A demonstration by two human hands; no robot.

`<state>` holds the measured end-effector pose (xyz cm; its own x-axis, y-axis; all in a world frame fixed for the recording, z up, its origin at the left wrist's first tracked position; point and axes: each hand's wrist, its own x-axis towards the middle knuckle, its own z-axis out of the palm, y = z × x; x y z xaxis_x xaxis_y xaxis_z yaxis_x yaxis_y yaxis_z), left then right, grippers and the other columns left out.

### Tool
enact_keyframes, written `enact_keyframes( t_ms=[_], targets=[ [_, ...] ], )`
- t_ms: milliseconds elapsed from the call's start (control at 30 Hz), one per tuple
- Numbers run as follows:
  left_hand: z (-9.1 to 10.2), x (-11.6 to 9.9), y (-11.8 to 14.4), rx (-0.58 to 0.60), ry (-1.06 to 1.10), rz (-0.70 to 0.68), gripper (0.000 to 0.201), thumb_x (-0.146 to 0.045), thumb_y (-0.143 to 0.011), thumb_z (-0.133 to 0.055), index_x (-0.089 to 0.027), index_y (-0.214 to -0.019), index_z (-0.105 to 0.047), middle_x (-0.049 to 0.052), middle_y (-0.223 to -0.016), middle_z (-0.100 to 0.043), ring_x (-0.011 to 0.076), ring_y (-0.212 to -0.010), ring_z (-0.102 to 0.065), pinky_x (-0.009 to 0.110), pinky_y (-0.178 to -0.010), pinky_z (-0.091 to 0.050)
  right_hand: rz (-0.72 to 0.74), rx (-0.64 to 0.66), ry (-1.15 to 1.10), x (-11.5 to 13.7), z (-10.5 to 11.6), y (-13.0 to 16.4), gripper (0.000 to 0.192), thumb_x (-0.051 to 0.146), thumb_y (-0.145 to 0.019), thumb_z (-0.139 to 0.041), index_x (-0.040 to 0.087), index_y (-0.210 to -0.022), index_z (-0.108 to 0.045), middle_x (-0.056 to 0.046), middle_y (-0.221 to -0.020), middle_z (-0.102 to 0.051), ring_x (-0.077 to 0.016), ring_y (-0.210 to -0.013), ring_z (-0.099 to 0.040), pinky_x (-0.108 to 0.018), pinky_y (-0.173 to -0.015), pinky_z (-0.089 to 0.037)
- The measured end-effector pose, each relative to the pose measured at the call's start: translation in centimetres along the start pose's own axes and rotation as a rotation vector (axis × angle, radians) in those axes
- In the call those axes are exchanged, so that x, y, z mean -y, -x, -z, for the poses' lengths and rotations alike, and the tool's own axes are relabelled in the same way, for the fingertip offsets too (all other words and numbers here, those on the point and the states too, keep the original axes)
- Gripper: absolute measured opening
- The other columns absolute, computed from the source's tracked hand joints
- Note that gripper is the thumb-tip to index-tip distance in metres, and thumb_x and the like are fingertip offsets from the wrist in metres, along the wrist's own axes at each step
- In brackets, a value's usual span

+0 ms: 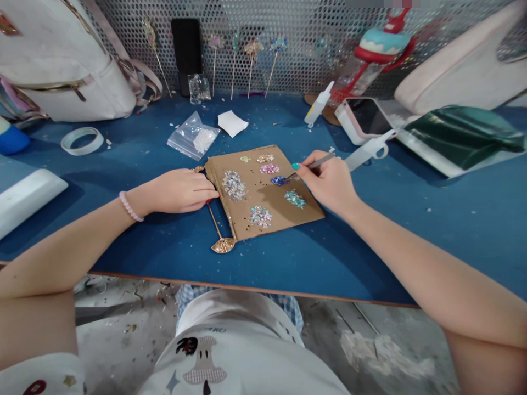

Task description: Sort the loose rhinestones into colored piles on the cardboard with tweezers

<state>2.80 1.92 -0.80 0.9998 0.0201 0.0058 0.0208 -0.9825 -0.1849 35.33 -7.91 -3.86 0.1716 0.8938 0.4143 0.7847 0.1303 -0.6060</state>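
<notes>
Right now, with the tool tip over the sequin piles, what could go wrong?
1. The right hand holds the thin tool at the blue pile; neighbouring piles lie close, so colours could mix.
2. The cardboard sheet is steadied only by the left hand at its edge; a nudge could scatter the loose piles.
3. The gold hairpin lies near the table's front edge; it might get knocked off.

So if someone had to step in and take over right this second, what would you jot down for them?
Left hand: rests at the left edge of the cardboard sheet, over a gold fan-ended hairpin lying beside it.
Right hand: pinches thin tweezers, tip by the blue sequin pile.
On the cardboard: separate sequin piles, silver, pink, teal, mixed.
Done: finished decorated sticks lean on the back mesh.
Left: the gold hairpin appears undecorated.
</notes>
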Motion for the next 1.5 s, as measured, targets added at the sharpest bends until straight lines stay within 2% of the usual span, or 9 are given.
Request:
enact_keyframes(
  t_ms=[267, 367, 467, 633, 800, 1200, 1500],
  targets=[
    [-0.6, 0.2, 0.1, -0.098, -0.060, -0.055, 0.043, -0.027, -0.105, -0.028, -0.014, -0.117, -0.067, 0.011, -0.109, -0.073, 0.0199, -0.096, -0.064, 0.033, -0.078, -0.049, 0.025, -0.074, 0.011, 0.1, 0.2, 0.1, 0.033, 0.045, -0.086, -0.062, 0.026, -0.064, -0.045, 0.001, -0.054, -0.049, -0.0150, -0.050, -0.043, -0.032, -0.051, -0.030],
    [-0.8, 0.4, 0.1, -0.152, -0.073, -0.075, 0.040, -0.027, -0.104, -0.031, -0.016, -0.114, -0.068, 0.010, -0.105, -0.074, 0.0189, -0.093, -0.066, 0.031, -0.075, -0.049, 0.036, -0.050, -0.025, 0.2, 0.3, 0.3, 0.035, 0.048, -0.086, -0.060, 0.026, -0.064, -0.046, 0.002, -0.054, -0.047, -0.0145, -0.049, -0.043, -0.032, -0.050, -0.030],
    [-0.9, 0.5, 0.0, -0.203, -0.044, -0.085, 0.034, -0.025, -0.101, -0.038, -0.016, -0.111, -0.070, 0.010, -0.102, -0.074, 0.0182, -0.091, -0.067, 0.029, -0.073, -0.049, 0.069, 0.056, -0.101, 0.9, 0.3, 0.8, 0.036, 0.051, -0.087, -0.059, 0.025, -0.065, -0.048, 0.002, -0.054, -0.048, -0.0135, -0.048, -0.043, -0.030, -0.048, -0.030],
    [-0.7, 0.5, -0.1, -0.241, -0.023, -0.104, 0.031, -0.024, -0.100, -0.041, -0.016, -0.109, -0.070, 0.010, -0.100, -0.074, 0.0176, -0.089, -0.068, 0.028, -0.072, -0.049, 0.202, 0.321, -0.220, 2.7, 0.3, 2.3, 0.036, 0.052, -0.087, -0.059, 0.022, -0.067, -0.053, 0.002, -0.055, -0.053, -0.0111, -0.048, -0.045, -0.027, -0.047, -0.032],
    [-0.7, 0.5, -0.1, -0.207, -0.060, -0.094, 0.034, -0.024, -0.101, -0.039, -0.016, -0.110, -0.070, 0.010, -0.101, -0.075, 0.0176, -0.090, -0.068, 0.028, -0.072, -0.049, 0.302, 0.414, -0.210, 3.6, 0.2, 3.2, 0.033, 0.045, -0.089, -0.057, 0.021, -0.066, -0.053, 0.003, -0.056, -0.054, -0.0088, -0.047, -0.044, -0.025, -0.047, -0.032],
    [-0.7, 0.5, -0.2, -0.197, -0.053, -0.087, 0.034, -0.025, -0.101, -0.039, -0.017, -0.111, -0.070, 0.009, -0.101, -0.075, 0.0178, -0.090, -0.068, 0.028, -0.072, -0.050, 0.338, 0.396, -0.152, 3.6, 0.3, 3.0, 0.028, 0.037, -0.090, -0.057, 0.021, -0.067, -0.052, 0.003, -0.055, -0.054, -0.0085, -0.046, -0.044, -0.025, -0.048, -0.031],
    [-0.8, 0.5, -0.1, -0.198, -0.074, -0.100, 0.036, -0.025, -0.102, -0.037, -0.015, -0.111, -0.070, 0.010, -0.102, -0.074, 0.0182, -0.090, -0.068, 0.029, -0.072, -0.050, 0.327, 0.386, -0.144, 3.6, 0.3, 3.1, 0.031, 0.040, -0.091, -0.056, 0.022, -0.066, -0.052, 0.002, -0.055, -0.055, -0.0094, -0.046, -0.044, -0.026, -0.047, -0.030]
  ],
)
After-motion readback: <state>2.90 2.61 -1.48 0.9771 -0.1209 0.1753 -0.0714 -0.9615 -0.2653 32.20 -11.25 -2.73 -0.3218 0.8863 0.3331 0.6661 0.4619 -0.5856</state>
